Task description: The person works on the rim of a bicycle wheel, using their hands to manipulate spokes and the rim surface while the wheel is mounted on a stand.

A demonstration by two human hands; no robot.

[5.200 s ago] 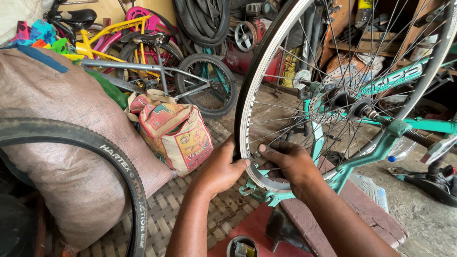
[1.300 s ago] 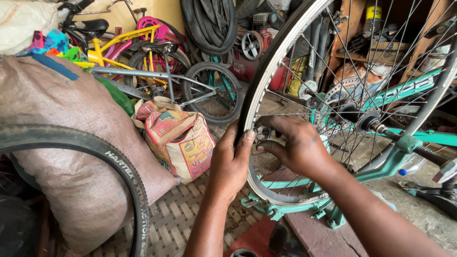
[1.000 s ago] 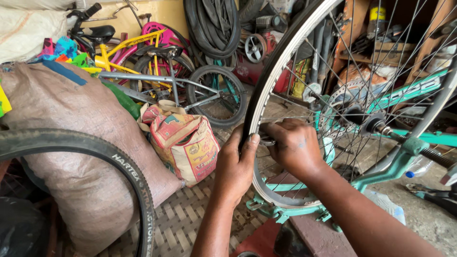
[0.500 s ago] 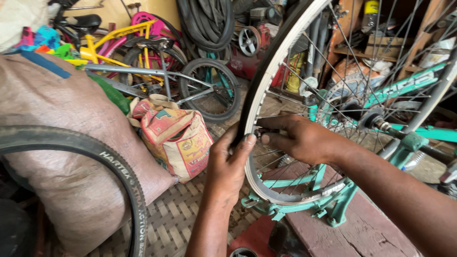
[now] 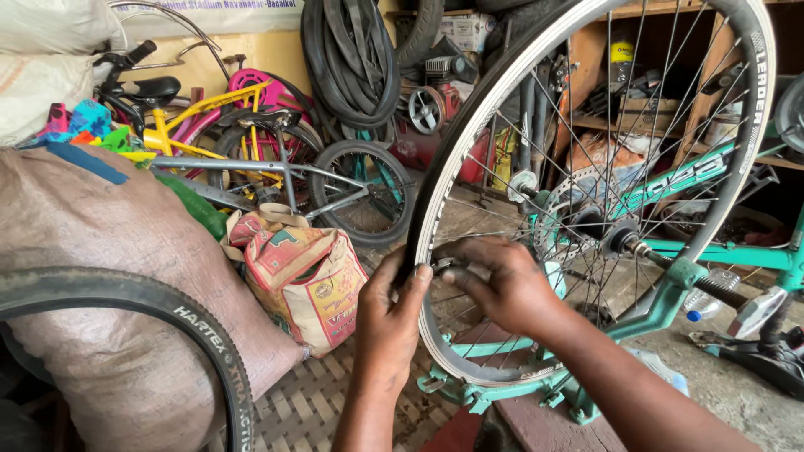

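A large spoked bicycle wheel (image 5: 474,111) with a silver rim and a black tyre (image 5: 432,186) stands in an upturned teal bicycle frame (image 5: 708,254). My left hand (image 5: 389,325) grips the tyre and rim at the wheel's left side, thumb lying over the tyre edge. Reaching through the spokes, my right hand (image 5: 505,286) pinches a dark rubber piece against the inner side of the rim, next to my left thumb. What exactly the fingers pinch is hidden. The hub (image 5: 621,239) sits to the right of my hands.
A printed sack bag (image 5: 306,278) stands on the mat at left. A big brown sack (image 5: 100,276) carries a loose black tyre (image 5: 159,311). Small bicycles (image 5: 251,142) lean behind. Old tyres (image 5: 352,59) hang on the wall. Shelves (image 5: 670,75) hold clutter.
Both hands have climbed from the bottom of the rim to its left side. Over the last second they stay there, with my right fingers shifting on the rim.
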